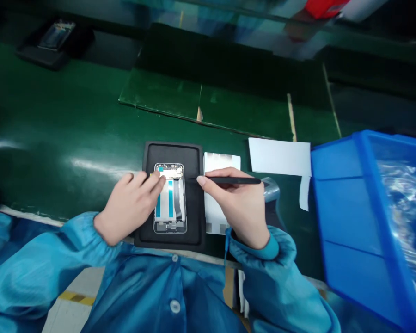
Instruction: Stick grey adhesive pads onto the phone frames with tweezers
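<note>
An opened smartphone, its inner parts, white panel and blue strips showing, lies in a black tray. My left hand reaches over the tray from the left, fingers stretched out and fingertips touching the upper part of the phone. Between the fingers and thumb of my right hand is a pair of slim black tweezers. Their thin tip points left, over the tray just beside the phone's right edge. A white sheet or pad lies right of the tray, partly under my right hand.
On the right stands a blue bin with clear plastic wrapping inside. White paper lies before it, near a roll of clear tape or film. A raised green board crosses the back. Another phone sits on a black tray far left.
</note>
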### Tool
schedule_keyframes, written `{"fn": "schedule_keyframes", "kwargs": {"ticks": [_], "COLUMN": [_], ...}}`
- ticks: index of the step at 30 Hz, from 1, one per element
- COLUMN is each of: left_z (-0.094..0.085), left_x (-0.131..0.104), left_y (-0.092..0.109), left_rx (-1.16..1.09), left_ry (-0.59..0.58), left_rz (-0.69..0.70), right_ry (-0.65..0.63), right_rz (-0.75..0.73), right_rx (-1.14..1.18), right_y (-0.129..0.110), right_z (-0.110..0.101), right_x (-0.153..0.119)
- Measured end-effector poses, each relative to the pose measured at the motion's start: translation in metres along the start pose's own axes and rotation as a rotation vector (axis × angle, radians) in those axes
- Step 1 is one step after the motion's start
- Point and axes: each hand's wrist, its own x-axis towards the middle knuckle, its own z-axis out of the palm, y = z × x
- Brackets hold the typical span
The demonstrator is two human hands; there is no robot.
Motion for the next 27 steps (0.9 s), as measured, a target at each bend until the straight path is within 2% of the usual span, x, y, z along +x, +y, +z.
{"fn": "schedule_keyframes", "kwargs": {"ticks": [3, 4, 6, 8, 11, 16, 22, 27], "left_z": [-0.001, -0.001, -0.001, 0.000, 0.003, 0.007, 0.005, 0.015], "left_x": [-0.005, -0.007, -0.009, -0.009, -0.003, -0.001, -0.005, 0.000], "left_y": [-0.005, -0.005, -0.003, 0.002, 0.008, 0.008, 0.006, 0.001], "left_rx": [-0.117, -0.132, -0.133, -0.128, -0.135, -0.263, -0.462, -0.747], "left_ry": [0.034, -0.005, -0.170, -0.338, -0.400, -0.300, -0.106, 0.075], "left_rz": [-0.320, -0.446, -0.618, -0.672, -0.679, -0.734, -0.793, -0.847], "right_ry": [0.008, 0.007, 0.005, 0.007, 0.026, 0.071, 0.059, 0.037], "right_rz": [0.032, 0.048, 0.087, 0.128, 0.194, 0.164, 0.115, 0.092], "right_rx": [0.024, 0.039, 0.075, 0.097, 0.117, 0.197, 0.203, 0.232], "right_y": [0.012, 0.017, 0.030, 0.045, 0.068, 0.089, 0.083, 0.085], "right_z": [-0.014, -0.019, -0.029, -0.037, -0.042, -0.038, -0.038, -0.037], "right_x": [-0.020, -0.028, -0.043, -0.057, -0.067, -0.066, -0.067, -0.067]}}
